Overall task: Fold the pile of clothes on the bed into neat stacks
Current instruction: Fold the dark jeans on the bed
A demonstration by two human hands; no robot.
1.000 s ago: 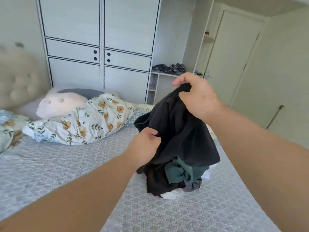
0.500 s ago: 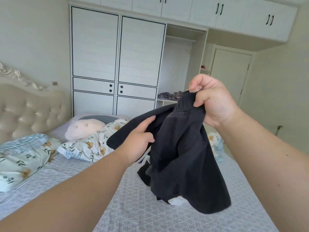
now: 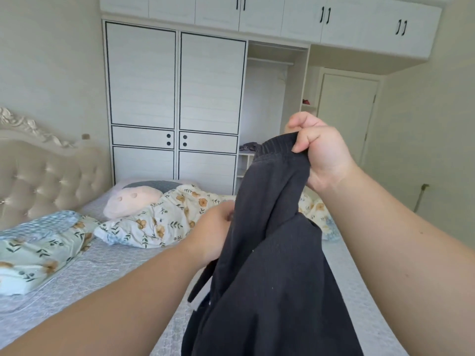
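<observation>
**Inspector:** State of the hands?

**Assistant:** The right hand (image 3: pixel 322 150), right of centre in the frame, is closed in a fist on the ribbed waistband of a dark garment (image 3: pixel 272 253), holding it up. The left hand (image 3: pixel 213 235), centre of the frame, is at the garment's left edge; its fingertips are hidden behind the cloth, so I cannot tell whether it grips.

**Inspector:** Where does the garment lie?

**Assistant:** It hangs from the raised fist down through the lower centre and runs off the bottom edge of the frame. A narrow strip of it trails loose at the lower left of its body. It covers the stretch of bed (image 3: pixel 102 273) directly behind it.

**Inspector:** Open room?

**Assistant:** The grey quilted surface is bare at centre left, between the left forearm and the bedding. A floral duvet (image 3: pixel 164 219) is bunched across the middle of the frame, with a pale pink pillow (image 3: pixel 131 201) just behind it. More floral bedding (image 3: pixel 38 253) sits at the left edge.

**Inspector:** Boundaries?

**Assistant:** A tufted headboard (image 3: pixel 51 176) stands at the left. A white wardrobe (image 3: pixel 177 98) fills the upper centre, and a closed door (image 3: pixel 347 114) is at the upper right. The bed's right edge runs down the lower right, partly behind the right forearm.
</observation>
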